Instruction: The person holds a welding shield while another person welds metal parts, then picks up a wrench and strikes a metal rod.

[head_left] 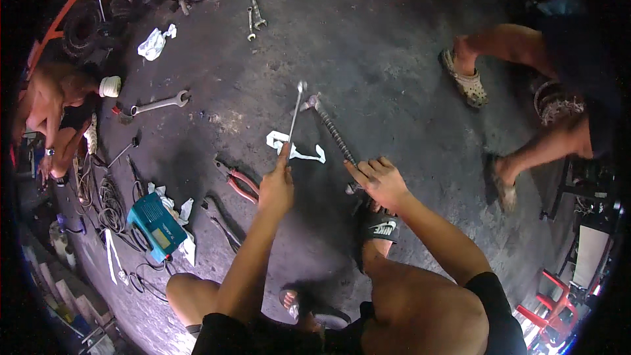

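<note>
My left hand (277, 187) is closed around a slim metal wrench (295, 117), its head pointing away from me. Beside it, my right hand (383, 184) grips the near part of a ribbed metal rod or hose (334, 133); its exact kind is unclear. A wider fitting sits at its far end, close to the wrench head; whether the two touch I cannot tell. Under the wrench lies a torn white strip (302, 152), maybe cloth or paper. Pliers with red handles (242, 185) rest left of my left hand, and a long dark metal tool (223, 225) lies nearer me.
A teal boxy machine (156, 225) and coiled cables (113, 204) lie at left. Farther off are a large wrench (160, 103), smaller wrenches (255, 10) and a white rag (152, 45). One person (56, 102) crouches left; another's legs (506, 49) stand right, above a red chair (551, 306).
</note>
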`<state>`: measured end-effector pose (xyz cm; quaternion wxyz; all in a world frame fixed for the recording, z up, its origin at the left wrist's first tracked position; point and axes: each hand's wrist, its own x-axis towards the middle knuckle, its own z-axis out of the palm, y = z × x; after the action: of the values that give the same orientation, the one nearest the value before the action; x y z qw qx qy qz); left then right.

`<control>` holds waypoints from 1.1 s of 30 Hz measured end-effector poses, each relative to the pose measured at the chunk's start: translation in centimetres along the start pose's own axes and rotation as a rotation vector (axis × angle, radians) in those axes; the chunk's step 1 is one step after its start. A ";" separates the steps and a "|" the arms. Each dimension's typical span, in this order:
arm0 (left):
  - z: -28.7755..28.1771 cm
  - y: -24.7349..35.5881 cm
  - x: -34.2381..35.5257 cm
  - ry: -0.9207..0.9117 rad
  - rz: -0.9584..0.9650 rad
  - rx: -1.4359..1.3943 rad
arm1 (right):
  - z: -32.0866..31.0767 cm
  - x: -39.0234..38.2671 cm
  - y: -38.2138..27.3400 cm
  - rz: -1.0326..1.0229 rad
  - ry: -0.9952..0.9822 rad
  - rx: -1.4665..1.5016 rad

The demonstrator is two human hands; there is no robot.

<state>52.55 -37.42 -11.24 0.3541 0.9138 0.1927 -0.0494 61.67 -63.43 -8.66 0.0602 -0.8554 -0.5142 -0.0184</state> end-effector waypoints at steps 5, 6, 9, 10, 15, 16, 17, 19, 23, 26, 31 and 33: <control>0.1 0.7 0.1 -0.072 -0.120 -0.049 | 0.1 0.1 -0.3 -0.020 -0.103 -0.009; 0.2 0.9 0.0 -0.001 -0.055 -0.066 | 0.1 0.1 -0.4 -0.018 -0.100 -0.012; 0.3 0.9 -0.3 -0.070 -0.108 -0.107 | 0.3 0.1 -0.5 0.022 -0.055 0.030; 0.1 0.8 -0.2 -0.043 -0.132 -0.085 | 0.3 0.1 -0.5 0.007 -0.081 0.023; 0.2 0.6 -0.6 -0.087 -0.127 0.041 | 0.7 0.3 -0.9 0.022 -0.051 0.017; 0.2 0.5 -0.6 -0.080 -0.152 0.068 | 0.7 0.5 -0.9 0.024 -0.046 -0.002; 0.1 0.4 -0.9 -0.114 -0.096 0.068 | 0.7 0.5 -1.1 0.040 -0.097 -0.026; 0.3 0.3 -1.0 -0.132 -0.030 0.069 | 0.5 1.0 -1.1 0.047 -0.039 0.003; 1.2 0.1 -2.6 -0.046 -0.029 0.132 | -0.6 1.9 -1.2 0.125 -0.053 0.119; 1.5 -0.5 -2.6 -0.020 -0.008 0.159 | -1.7 3.6 -1.1 0.165 0.019 0.157; 1.7 -1.0 -2.5 -0.033 -0.006 0.156 | -4.4 7.0 -0.1 0.268 -0.066 0.272; 1.5 -1.1 -2.2 0.017 0.033 0.128 | -5.5 8.7 0.8 0.311 -0.132 0.294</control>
<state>50.18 -38.41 -12.52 0.2941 0.9380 0.1771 -0.0478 66.62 -56.79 -2.45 0.1527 -0.9058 -0.3760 0.1221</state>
